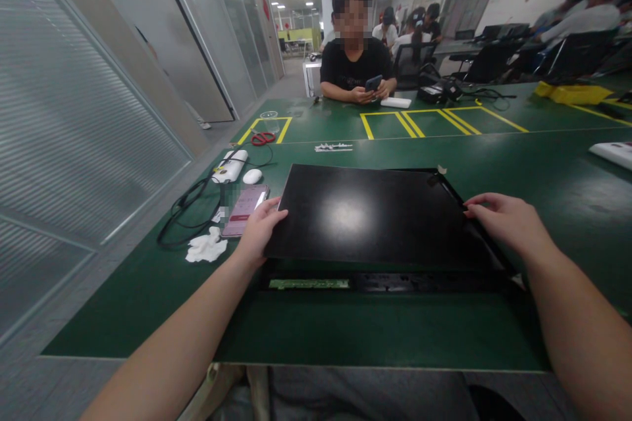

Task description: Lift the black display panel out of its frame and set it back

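Observation:
A black flat screen panel (375, 217) lies tilted over a black frame (395, 281), shifted toward the left of it. My left hand (261, 229) grips the panel's left edge, thumb on top and the other fingers mostly hidden beneath. At the right, my right hand (508, 220) pinches the right side, where the panel and frame edges run close together; which of the two it holds I cannot tell. Along the frame's near side shows a green circuit board strip (309, 283). A small pale tab (442, 170) sticks up at the far right corner.
Left of the panel lie a phone (244, 210), crumpled tissue (207, 247), a white oval case (252, 176), a white power strip (230, 166) with black cable, and red-handled scissors (263, 138). A person (356, 66) holding a phone sits across the green table (385, 335).

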Demonstrator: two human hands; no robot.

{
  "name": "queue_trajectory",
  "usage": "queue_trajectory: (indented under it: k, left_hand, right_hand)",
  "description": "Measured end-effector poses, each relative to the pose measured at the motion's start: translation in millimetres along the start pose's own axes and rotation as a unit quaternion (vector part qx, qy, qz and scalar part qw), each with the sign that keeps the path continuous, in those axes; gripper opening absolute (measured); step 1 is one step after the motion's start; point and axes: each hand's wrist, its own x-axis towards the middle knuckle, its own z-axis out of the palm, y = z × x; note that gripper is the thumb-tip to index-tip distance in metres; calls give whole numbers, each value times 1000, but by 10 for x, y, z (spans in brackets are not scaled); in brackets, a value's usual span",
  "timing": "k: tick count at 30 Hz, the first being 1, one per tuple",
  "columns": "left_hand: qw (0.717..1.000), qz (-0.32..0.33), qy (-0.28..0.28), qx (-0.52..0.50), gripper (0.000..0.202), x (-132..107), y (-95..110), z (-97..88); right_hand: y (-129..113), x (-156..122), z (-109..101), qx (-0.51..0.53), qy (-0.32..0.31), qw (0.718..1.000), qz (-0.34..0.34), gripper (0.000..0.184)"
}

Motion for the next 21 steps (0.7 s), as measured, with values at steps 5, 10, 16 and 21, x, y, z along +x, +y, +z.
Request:
queue_trajectory:
  k: [5,10,16,21]
  left_hand:
    - [1000,3,-20,7,47,-18,0,5]
    - [1000,14,-26,6,53,-25,0,6]
    - [999,10,-32,1,58,-28,-15,-20]
    - [999,11,-35,2,55,-24,-22,-32]
  right_hand:
    - [24,20,6,-7,-1,1000,-5,26]
    - [22,17,3,-8,12,1000,-20,25]
    - [-34,-15,-33,-16,-1,1000,-1,23]
    - [-62,-34,-45,-16,0,1000,0,23]
